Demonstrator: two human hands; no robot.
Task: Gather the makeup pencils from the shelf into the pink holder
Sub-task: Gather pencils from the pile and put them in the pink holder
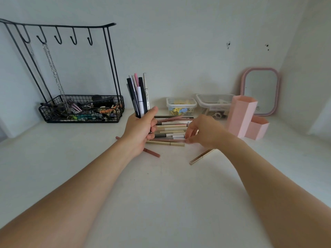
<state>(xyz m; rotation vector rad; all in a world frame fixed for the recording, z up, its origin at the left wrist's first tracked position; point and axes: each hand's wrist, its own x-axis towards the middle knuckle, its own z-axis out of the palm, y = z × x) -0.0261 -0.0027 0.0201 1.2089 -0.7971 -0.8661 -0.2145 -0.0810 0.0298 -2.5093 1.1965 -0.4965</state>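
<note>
1. Shelf [161, 194]: flat, matte white surface, enclosed by pale walls at the back and the right side.
2. Left hand [141, 129]: fingers and thumb are curled round a bundle of pencils [138, 94], which is held upright above the middle of the shelf. The bundle is made up of slim, smooth sticks in black, white, pink and grey.
3. Right hand [204, 131]: fingertips are pinched on the right end of a dusty-pink pencil [168, 140], which lies in the near part of the pile.
4. Pile of pencils [172, 128]: laid roughly parallel on the shelf between the two hands, toward the back edge; barrels are beige, cream, mauve, grey and white.
5. Stray pencils: a reddish-brown pencil [152, 152] is seen partly under the left wrist; a gold, square-edged pencil [201, 156] lies slantwise beneath the right wrist.
6. Pink holder [241, 117]: smooth plastic, hexagonal, with a tall and a short compartment joined; it is placed near the back right corner, just right of the pile.
7. Mirror [260, 91]: rounded rectangle with a pink frame, leaned against the back wall behind the holder.
8. Two clear plastic boxes [181, 106]: set at the back edge; small coloured pieces are seen in the left one.
9. Black wire rack [80, 108]: a mesh basket of mixed small items under a bar of hooks at the back left, with a metal chain [53, 68] hung from one hook.
</note>
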